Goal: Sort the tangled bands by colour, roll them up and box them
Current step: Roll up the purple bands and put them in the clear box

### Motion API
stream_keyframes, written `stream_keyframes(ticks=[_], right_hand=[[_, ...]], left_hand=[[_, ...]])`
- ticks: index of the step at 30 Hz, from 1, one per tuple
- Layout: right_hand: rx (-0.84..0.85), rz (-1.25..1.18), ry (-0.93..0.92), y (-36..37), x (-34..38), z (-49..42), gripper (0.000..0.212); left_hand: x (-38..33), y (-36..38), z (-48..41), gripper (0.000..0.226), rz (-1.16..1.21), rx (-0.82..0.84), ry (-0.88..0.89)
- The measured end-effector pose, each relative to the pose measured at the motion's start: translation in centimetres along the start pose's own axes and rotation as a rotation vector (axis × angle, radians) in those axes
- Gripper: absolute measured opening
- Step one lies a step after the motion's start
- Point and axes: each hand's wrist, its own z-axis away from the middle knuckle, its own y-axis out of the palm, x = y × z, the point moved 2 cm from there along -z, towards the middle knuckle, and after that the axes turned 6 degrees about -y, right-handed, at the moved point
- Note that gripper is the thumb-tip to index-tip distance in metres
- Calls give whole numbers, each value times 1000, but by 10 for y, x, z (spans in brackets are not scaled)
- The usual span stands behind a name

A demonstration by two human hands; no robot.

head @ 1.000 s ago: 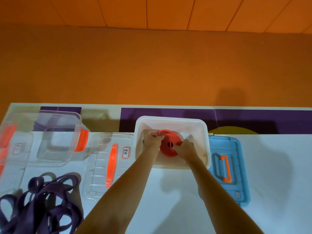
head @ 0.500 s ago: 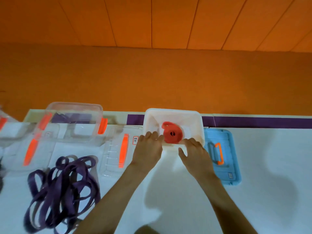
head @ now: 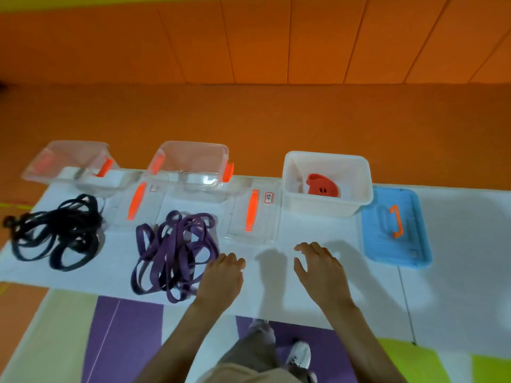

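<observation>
A rolled red band (head: 322,186) lies inside the white box (head: 327,205) at the back right of the white table. A loose heap of purple bands (head: 172,251) lies near the front, left of centre. Further left sits a tangle of black bands (head: 56,232). My left hand (head: 222,275) hovers just right of the purple heap, fingers apart, holding nothing. My right hand (head: 320,268) hovers over bare table in front of the white box, also empty with fingers spread.
Two clear boxes (head: 190,172) (head: 73,165) with orange latches stand at the back. Clear lids with orange handles (head: 253,217) (head: 135,205) lie in front of them. A blue lid (head: 395,230) lies right of the white box. My legs and shoes show below the table edge.
Both hands let go of the rolled red band in the white box and drew back toward me. The view pulled back and now shows the black tangle too.
</observation>
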Motion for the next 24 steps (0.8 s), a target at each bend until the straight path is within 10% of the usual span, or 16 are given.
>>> stream_keyframes(ticks=[13,20,24], right_hand=[[219,-70,-28,97,145,-55,29],[394,-91,66,160,201,-95,24],[362,-168,125,193,223,-103,23]], left_hand=[[184,51,24,13,473,25,-320],[242,90,-6,70,533,188,-457],[260,94,-20,54,712,170,-476]])
